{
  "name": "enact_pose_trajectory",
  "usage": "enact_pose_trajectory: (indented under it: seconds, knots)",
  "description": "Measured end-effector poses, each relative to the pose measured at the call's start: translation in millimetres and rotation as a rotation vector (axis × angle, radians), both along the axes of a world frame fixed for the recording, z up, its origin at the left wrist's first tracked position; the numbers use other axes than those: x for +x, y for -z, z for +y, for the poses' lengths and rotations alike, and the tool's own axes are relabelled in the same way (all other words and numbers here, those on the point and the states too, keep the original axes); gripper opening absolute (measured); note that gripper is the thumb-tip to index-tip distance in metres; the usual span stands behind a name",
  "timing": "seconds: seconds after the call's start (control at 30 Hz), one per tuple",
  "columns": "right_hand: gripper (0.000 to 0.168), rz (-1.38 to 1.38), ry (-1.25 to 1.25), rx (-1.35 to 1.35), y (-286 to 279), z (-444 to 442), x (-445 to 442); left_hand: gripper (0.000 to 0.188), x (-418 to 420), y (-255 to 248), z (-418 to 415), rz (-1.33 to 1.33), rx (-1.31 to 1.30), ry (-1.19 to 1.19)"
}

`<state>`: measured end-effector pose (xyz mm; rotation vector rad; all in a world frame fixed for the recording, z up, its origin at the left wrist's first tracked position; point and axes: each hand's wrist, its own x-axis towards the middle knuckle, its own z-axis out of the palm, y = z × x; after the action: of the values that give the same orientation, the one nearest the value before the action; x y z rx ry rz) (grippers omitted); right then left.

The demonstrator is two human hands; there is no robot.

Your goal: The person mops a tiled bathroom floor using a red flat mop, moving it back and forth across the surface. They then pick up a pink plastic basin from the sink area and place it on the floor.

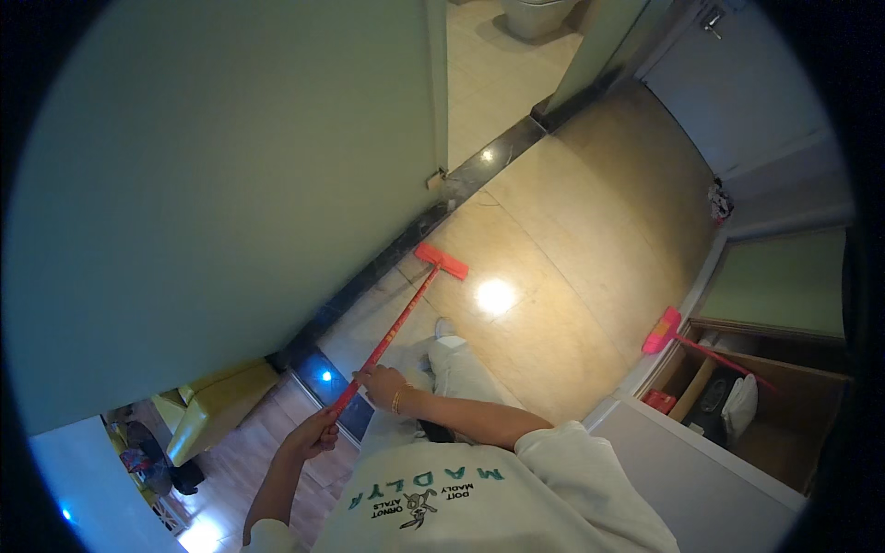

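A red long-handled floor brush or broom [397,323] slants across the lower middle, its flat head on the tiled floor beside the dark stone skirting. Around the handle's near end my left hand [312,433] is closed. Further up the same handle grips my right hand [382,385], a gold-coloured bracelet at its wrist. The brush head lies well ahead of both hands, near my shoe. At the right, a pink broom [662,332] leans across an open wooden drawer or compartment, apart from my hands.
A dark stone threshold [494,153] borders a bathroom with a toilet [536,17]. A pale green wall [228,193] rises at left. A yellow upholstered seat [221,408] stands lower left. At right, a cabinet [781,415] holds a dark object and a white item. A white door is top right.
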<state>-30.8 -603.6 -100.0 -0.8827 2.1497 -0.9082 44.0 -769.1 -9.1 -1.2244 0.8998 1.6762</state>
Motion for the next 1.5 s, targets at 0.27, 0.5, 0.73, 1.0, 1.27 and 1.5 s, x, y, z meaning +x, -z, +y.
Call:
enact_pose_trajectory:
  seconds: [0.27, 0.5, 0.73, 1.0, 1.27, 1.5]
  knots:
    - [0.024, 0.155, 0.138, 0.028, 13, 3, -4, 0.024, -44, -1, 41, 0.123, 0.181, -0.057]
    - [0.015, 0.179, 0.198, 0.180, 36, 12, -54, 0.021, -70, 33, 57, 0.112, 0.138, -0.148]
    - [0.019, 0.074, 0.341, 0.003, 28, -3, -47, 0.020, -94, 5, 46, 0.052, 0.167, -0.056]
    - [0.021, 0.165, 0.454, 0.118, 48, 32, -119, 0.012, -161, 39, 76, 0.066, 0.299, -0.158]
    - [0.015, 0.192, 0.307, 0.075, 65, 42, -153, 0.022, -187, 43, 89, 0.083, 0.256, -0.179]
    - [0.020, 0.145, 0.416, 0.096, 52, 53, -189, 0.023, -229, 35, 103, 0.041, 0.327, -0.188]
